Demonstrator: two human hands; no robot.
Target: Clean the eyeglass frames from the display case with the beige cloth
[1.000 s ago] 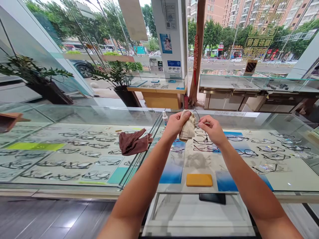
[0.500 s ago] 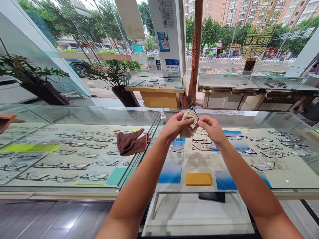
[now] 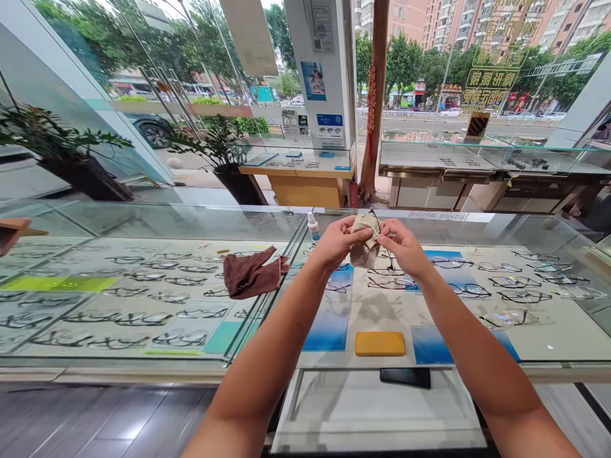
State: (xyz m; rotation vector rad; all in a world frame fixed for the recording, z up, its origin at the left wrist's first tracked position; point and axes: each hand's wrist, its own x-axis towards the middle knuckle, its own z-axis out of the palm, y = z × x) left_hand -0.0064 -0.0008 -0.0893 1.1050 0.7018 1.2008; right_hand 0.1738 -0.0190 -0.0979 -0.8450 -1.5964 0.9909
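Two pinch grips: left hand (image 3: 338,242) held cloth (image 3: 364,249) against glasses (image 3: 373,214); right hand (image 3: 405,247), nearly closed, gripped glasses at the cloth's right edge.

Open countertop (image 3: 568,321) lies right of the right hand (image 3: 403,247); leftward, 1 bottle (image 3: 313,227) and brown cloth (image 3: 251,275) obstruct.

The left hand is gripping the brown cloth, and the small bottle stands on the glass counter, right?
Not the brown cloth: the left hand grips the beige cloth, as the head view shows. The small bottle does stand on the glass counter.
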